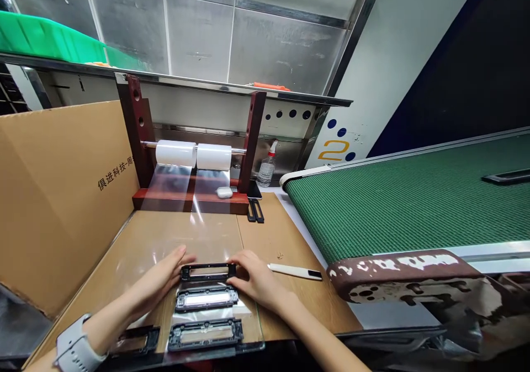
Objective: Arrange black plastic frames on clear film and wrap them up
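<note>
A narrow black plastic frame [207,272] with a rectangular opening lies across the clear film and glass. At its right end the thumb and fingers of my right hand [254,278] close on it. My left hand [165,272], wearing a pale watch [77,347], is beside the frame's left end with fingers stretched out; whether they touch it I cannot tell. Nearer to me lie two similar frames, a middle frame [207,299] and a front frame [206,334]. Another black frame [134,340] sits partly hidden under my left forearm.
Two white film rolls [176,153] hang on a dark red stand [190,201], their film drawn towards me. A utility knife [295,271] lies right of my hand. Behind are black strips [255,211] and a bottle [266,168]. Cardboard [62,195] stands left; a green conveyor [406,195] right.
</note>
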`<move>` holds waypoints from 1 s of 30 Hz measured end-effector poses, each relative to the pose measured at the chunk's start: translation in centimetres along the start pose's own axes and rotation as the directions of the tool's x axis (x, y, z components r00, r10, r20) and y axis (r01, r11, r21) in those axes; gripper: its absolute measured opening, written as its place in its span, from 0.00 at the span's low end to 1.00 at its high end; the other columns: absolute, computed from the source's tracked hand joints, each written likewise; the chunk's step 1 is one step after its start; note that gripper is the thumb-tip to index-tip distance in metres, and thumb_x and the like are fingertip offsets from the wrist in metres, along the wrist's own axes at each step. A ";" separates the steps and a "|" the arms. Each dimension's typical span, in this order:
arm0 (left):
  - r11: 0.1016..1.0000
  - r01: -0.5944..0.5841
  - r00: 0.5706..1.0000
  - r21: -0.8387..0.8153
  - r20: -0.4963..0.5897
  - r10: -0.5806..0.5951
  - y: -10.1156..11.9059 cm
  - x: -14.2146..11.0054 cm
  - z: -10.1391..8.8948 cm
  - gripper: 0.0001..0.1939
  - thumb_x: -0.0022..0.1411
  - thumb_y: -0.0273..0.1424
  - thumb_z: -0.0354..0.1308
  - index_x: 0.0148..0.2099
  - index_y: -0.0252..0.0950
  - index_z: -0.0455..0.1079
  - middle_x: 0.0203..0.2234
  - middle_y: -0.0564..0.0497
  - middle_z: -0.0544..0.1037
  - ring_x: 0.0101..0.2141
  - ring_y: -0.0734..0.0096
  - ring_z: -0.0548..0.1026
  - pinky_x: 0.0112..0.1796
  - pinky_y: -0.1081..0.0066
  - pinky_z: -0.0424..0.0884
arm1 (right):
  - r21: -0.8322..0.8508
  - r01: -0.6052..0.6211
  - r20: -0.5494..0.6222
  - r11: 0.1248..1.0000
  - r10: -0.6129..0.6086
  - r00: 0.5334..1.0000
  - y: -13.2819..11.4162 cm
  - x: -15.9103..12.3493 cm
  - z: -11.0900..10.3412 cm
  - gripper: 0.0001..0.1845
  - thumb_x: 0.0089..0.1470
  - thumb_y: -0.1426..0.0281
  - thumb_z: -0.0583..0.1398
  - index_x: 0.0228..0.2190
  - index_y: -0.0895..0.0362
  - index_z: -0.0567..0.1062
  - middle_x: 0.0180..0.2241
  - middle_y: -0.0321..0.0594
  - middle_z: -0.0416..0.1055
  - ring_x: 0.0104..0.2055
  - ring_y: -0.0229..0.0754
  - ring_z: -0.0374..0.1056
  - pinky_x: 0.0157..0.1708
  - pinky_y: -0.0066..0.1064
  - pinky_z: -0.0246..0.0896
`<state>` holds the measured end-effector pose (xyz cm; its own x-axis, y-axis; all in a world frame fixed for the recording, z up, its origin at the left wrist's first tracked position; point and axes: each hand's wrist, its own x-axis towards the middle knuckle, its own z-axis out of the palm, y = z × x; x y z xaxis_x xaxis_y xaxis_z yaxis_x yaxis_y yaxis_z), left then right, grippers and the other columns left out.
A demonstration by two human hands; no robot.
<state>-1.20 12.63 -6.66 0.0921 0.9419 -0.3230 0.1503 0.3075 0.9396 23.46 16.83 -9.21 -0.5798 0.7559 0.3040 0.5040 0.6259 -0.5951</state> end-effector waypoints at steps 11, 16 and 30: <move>0.506 -0.325 0.935 0.799 0.191 0.299 -3.1 -1.7 3.0 0.37 0.62 0.48 0.46 0.65 0.29 0.51 0.64 0.43 0.50 0.64 0.49 0.50 0.61 0.43 0.41 | -0.177 -0.322 -0.163 0.930 0.295 0.942 3.5 2.7 -2.8 0.11 0.60 0.70 0.59 0.44 0.59 0.74 0.43 0.45 0.72 0.49 0.45 0.67 0.50 0.39 0.62; 0.348 -0.315 0.934 0.883 0.224 0.279 -2.8 -1.3 3.0 0.35 0.64 0.47 0.44 0.65 0.31 0.50 0.63 0.44 0.48 0.63 0.49 0.50 0.60 0.45 0.46 | -0.286 -0.590 -0.317 0.755 0.507 0.802 8.5 6.7 -5.5 0.17 0.60 0.65 0.60 0.48 0.59 0.70 0.51 0.45 0.67 0.52 0.49 0.65 0.51 0.49 0.62; 0.243 -0.289 0.946 0.926 0.238 0.221 -2.5 -0.4 3.0 0.31 0.64 0.44 0.43 0.64 0.34 0.47 0.63 0.49 0.47 0.63 0.53 0.50 0.61 0.50 0.50 | -0.237 -0.647 -0.572 0.725 0.434 0.696 7.7 7.6 -7.6 0.13 0.60 0.66 0.60 0.44 0.60 0.72 0.44 0.43 0.71 0.43 0.43 0.70 0.43 0.41 0.69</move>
<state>1.33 11.04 -9.21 0.3543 0.9267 -0.1252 0.9213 -0.3230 0.2165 27.81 28.86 -5.84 0.1812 0.9074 0.3791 0.8922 0.0105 -0.4515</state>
